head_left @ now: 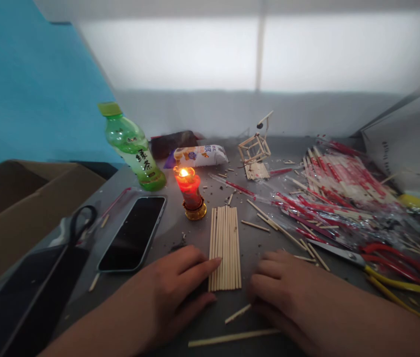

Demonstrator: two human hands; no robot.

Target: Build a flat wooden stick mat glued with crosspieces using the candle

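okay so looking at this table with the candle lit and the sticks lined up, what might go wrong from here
The lit candle stands close to the far end of the row of sticks; if knocked over, it could scorch them.
The left hand has a fingertip on the row's left side, so a nudge might spread the sticks.
A scissor blade lies near the right hand; a careless reach could nick it.

There's a green-capped bottle [133, 148] standing on the counter [174, 225], a snack packet [204, 156] to its right! Behind the packet, a dark object [172, 144], possibly a pouch; nearer, a phone [132, 235] lies, screen black.
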